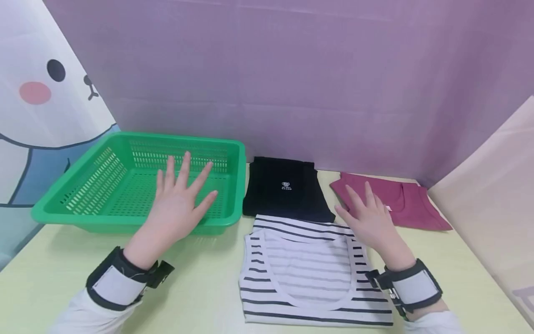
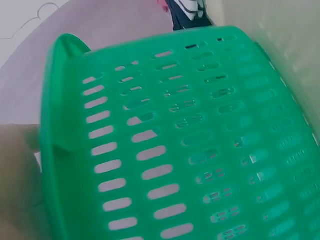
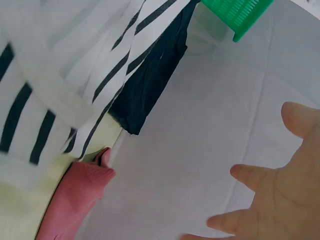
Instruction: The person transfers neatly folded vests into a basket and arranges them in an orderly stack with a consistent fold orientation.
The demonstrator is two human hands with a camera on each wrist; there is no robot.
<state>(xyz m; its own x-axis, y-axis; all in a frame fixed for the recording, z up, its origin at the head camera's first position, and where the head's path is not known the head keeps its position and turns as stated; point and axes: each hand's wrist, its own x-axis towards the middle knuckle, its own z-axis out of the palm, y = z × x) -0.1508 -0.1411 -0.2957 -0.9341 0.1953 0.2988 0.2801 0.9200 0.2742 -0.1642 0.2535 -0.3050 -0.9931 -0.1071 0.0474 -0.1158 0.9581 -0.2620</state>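
Note:
My left hand (image 1: pixel 173 211), fingers straight and spread, hovers over the near side of a green plastic basket (image 1: pixel 92 219). In the left wrist view the slotted basket wall (image 2: pixel 70 110) fills most of the picture, with part of the hand (image 2: pixel 17 185) at the left edge. My right hand (image 1: pixel 375 227) is spread too, above the right edge of a folded black-and-white striped tank top (image 1: pixel 308 273). Its fingertips overlap a folded maroon garment (image 1: pixel 400 202) in the head view. Behind the striped top lies a folded black garment (image 1: pixel 279 192) with a small white print. Neither hand holds anything.
A pale table (image 1: pixel 200 287) carries the basket and clothes. Behind it hangs a purple cloth (image 1: pixel 292 79), and a printed cartoon curtain (image 1: pixel 41 116) is at the left. A light cloth (image 1: pixel 500 199) borders the right side. Each wrist wears a black strap (image 1: pixel 121 278).

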